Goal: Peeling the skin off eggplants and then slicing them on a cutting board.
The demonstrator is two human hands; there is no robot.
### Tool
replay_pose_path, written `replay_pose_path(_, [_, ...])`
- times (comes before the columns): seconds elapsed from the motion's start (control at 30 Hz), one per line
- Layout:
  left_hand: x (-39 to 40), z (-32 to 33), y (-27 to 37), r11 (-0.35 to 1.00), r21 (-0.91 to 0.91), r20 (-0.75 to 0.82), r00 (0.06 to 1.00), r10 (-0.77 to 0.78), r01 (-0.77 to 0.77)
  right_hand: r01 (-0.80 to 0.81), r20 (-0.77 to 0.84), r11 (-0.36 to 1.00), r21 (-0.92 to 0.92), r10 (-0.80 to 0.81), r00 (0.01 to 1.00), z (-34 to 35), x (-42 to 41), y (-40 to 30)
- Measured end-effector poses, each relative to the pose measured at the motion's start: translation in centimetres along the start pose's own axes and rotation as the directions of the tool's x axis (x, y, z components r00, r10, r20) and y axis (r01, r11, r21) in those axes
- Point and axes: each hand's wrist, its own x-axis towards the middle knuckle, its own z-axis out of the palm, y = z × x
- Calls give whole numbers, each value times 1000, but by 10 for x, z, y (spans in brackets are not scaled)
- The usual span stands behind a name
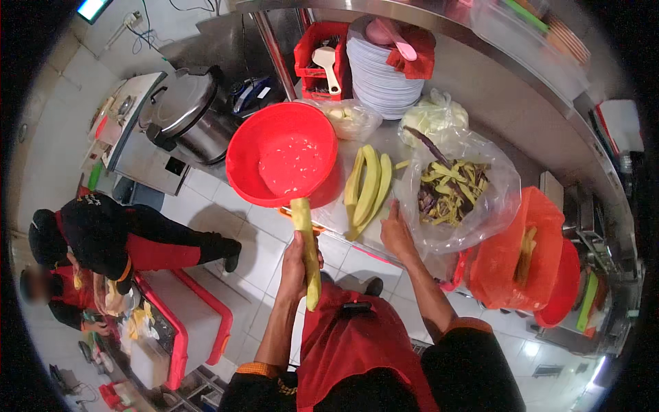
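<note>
My left hand [294, 265] grips a long, pale yellow-green peeled vegetable [306, 247]. Its far end reaches the rim of a red plastic basin [288, 159], which has small pale bits inside. My right hand [397, 233] is over the table between more long yellow-green vegetables [368, 188] and a clear plastic bag [494, 175]. Its index finger points forward and the others are curled; whether it holds something is hidden. Yellow-green and dark purple peelings [453, 188] fill the bag, with a dark purple strip [426, 143] at its top.
Behind the basin are a clear bag of pale pieces [345, 118], stacked white plates [383, 77] and red bins [319, 56]. A steel cooker [180, 118] stands left. At right is an orange plastic bag [535, 226]. Two people [98, 237] work at lower left beside a red-edged white cooler [175, 319].
</note>
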Motion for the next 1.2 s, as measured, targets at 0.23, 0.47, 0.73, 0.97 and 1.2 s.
replay_pose_path(0.23, [56,-1,20,997,77,41,999,-9,6,-210,-161,952,221,248,955,-17,47,-23])
replay_pose_path(0.47, [125,13,54,994,76,259,962,-92,74,65,-633,994,92,8,774,48,169,96])
replay_pose_path(0.73, [157,16,73,980,173,315,937,-153,102,10,-425,910,414,183,886,22,158,98])
replay_pose_path(0.97, [178,44,71,994,19,334,936,-108,108,-51,-464,954,296,190,865,-90,66,-89])
replay_pose_path(1.2, [194,124,64,938,333,447,859,-249,98,-148,-680,983,-106,37,732,-202,31,-25])
